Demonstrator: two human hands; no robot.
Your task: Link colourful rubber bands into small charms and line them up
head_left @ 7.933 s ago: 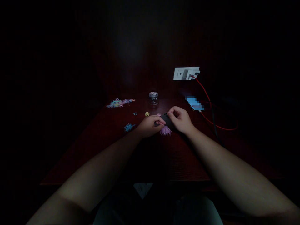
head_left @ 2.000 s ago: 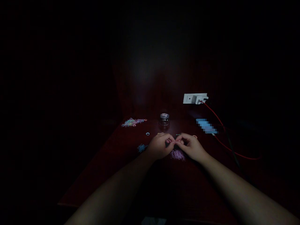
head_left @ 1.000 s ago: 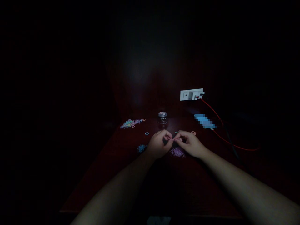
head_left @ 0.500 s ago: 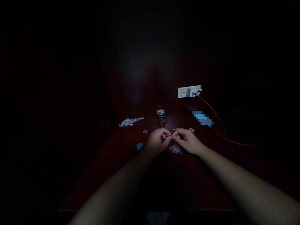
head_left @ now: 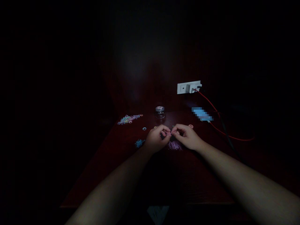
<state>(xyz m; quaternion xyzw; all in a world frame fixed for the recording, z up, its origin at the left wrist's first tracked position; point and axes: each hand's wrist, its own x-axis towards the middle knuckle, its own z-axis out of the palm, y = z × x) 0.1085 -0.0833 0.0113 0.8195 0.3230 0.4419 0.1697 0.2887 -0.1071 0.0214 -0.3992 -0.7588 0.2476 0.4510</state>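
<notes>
My left hand (head_left: 157,138) and my right hand (head_left: 187,137) meet fingertip to fingertip above the table. Both are closed in a pinch, thumb against fingers; whatever lies between them is too small and dark to name. Just below the fingers is a pile of purple elastic bands (head_left: 174,145), partly covered by my hands. Left of my left wrist lies a small heap of blue elastic bands (head_left: 139,143). A single blue band (head_left: 144,128) rests farther back, and a peach-coloured band (head_left: 190,126) lies behind my right hand.
A clear lidded jar (head_left: 160,113) stands at the back of the dark red table (head_left: 103,175). Mixed-colour bands (head_left: 128,119) are heaped at the back left. At the right, a red cable (head_left: 232,137) runs between a wall socket (head_left: 182,88) and a blurred blue object (head_left: 202,114).
The whole view has shifted slightly, so everything appears a little higher. My fingertips stay close together, with a slightly wider gap between the two hands.
</notes>
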